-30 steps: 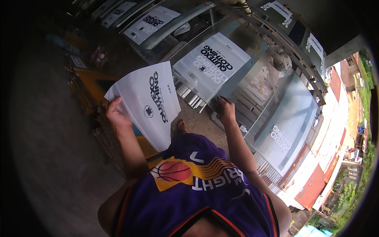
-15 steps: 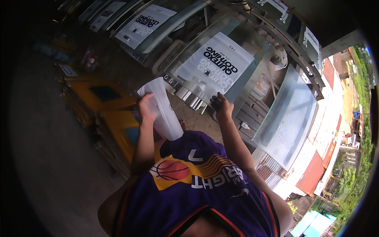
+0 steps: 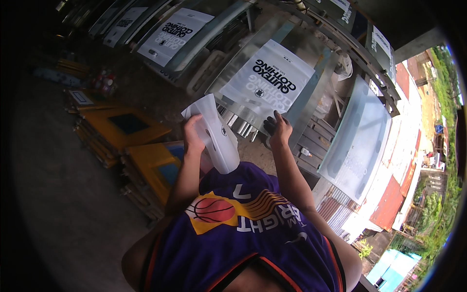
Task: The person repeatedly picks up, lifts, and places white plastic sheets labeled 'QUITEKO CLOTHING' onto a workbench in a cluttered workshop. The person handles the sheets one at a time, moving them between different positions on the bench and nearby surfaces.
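L hand (image 3: 193, 138): grip pinching a white plastic bag w/ small black print (image 3: 221, 148), curled lengthwise, held up this side of the near edge of a clear glass tabletop (image 3: 239, 58), twd its L end. R hand (image 3: 280, 131), dark-stained fingers part-curled, at same near edge, twd R end; can't tell if pinching anything. Flat white plastic bag w/ black & grey lettering (image 3: 272, 73) lies mid-tabletop. Yellow flat rectangular frames (image 3: 99, 119) stacked low, L.
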The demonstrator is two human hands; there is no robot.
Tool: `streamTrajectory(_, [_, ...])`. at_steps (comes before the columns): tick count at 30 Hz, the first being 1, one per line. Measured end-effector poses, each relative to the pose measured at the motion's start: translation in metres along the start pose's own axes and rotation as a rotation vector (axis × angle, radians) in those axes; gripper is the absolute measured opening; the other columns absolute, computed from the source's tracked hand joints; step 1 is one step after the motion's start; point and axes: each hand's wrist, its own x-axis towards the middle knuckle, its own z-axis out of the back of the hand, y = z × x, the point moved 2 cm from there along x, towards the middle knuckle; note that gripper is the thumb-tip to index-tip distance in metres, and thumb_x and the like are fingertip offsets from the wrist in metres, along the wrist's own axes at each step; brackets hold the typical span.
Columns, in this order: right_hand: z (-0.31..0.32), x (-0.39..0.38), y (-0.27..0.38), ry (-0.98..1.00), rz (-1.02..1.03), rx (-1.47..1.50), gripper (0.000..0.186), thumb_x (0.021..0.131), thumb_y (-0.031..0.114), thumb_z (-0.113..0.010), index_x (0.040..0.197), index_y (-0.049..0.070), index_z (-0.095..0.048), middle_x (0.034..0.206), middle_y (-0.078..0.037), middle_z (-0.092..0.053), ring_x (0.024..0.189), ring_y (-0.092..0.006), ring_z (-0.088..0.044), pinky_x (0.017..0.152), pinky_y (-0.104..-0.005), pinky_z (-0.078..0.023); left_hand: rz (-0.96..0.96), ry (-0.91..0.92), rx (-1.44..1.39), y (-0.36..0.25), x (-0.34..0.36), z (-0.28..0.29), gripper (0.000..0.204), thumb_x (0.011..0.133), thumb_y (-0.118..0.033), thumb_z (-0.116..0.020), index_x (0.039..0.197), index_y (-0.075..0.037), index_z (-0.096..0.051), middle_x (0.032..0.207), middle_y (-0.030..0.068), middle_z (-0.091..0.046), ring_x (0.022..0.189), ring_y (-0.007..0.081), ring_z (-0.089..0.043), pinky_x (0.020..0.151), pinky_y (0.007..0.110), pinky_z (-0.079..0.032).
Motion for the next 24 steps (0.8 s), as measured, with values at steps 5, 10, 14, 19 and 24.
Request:
streamTrajectory(5, [-0.012,-0.002,0.000,-0.015,0.031,0.012,0.064,0.084,0.023,-0.074,0.133,-0.001,-0.040,0.093,-0.021,-0.066,0.067,-0.0311,-0.068,0.059,-0.0392,-0.056,0.044,0.034,-0.029,0.004,0.005,-0.006,0.036,0.080,-0.015,-0.059,0.113,-0.001,-0.062,0.104,0.0100,-0.065,0.095,0.0259,-0.065,0.086,0.038,-0.052])
streamTrajectory(10, [-0.012,-0.002,-0.002,-0.077,0.050,0.110,0.064,0.085,0.024,-0.073,0.135,0.003,-0.039,0.094,-0.019,-0.065,0.071,-0.0306,-0.067,0.063,-0.0398,-0.055,0.032,0.099,-0.026,0.008,0.014,-0.003,0.038,0.079,-0.014,-0.059,0.115,0.000,-0.062,0.105,0.0108,-0.065,0.095,0.0255,-0.065,0.086,0.038,-0.053])
streamTrajectory(14, [0.006,0.023,-0.009,0.142,-0.119,0.079,0.051,0.090,0.021,-0.068,0.130,0.000,-0.044,0.098,-0.016,-0.064,0.079,-0.0295,-0.066,0.066,-0.0405,-0.055,0.040,0.116,-0.024,0.007,0.015,-0.004,0.038,0.079,-0.013,-0.058,0.115,0.000,-0.062,0.104,0.0108,-0.065,0.095,0.0252,-0.065,0.087,0.038,-0.052])
streamTrajectory(19, [-0.022,-0.011,0.019,0.278,-0.049,-0.033,0.026,0.096,0.021,-0.061,0.113,0.001,-0.059,0.097,-0.007,-0.065,0.084,-0.0207,-0.063,0.076,-0.0348,-0.054,0.002,0.065,-0.043,0.003,0.014,0.004,0.035,0.080,-0.018,-0.061,0.111,-0.001,-0.062,0.102,0.0100,-0.066,0.094,0.0255,-0.065,0.085,0.037,-0.052])
streamTrajectory(24, [-0.079,-0.042,0.054,0.609,0.138,0.053,0.020,0.099,0.016,-0.056,0.109,0.000,-0.063,0.102,-0.005,-0.065,0.092,-0.0117,-0.059,0.079,-0.0278,-0.049,-0.140,0.065,-0.110,-0.018,0.008,0.002,0.032,0.082,-0.020,-0.062,0.108,-0.002,-0.063,0.103,0.0088,-0.066,0.095,0.0251,-0.064,0.087,0.037,-0.050])
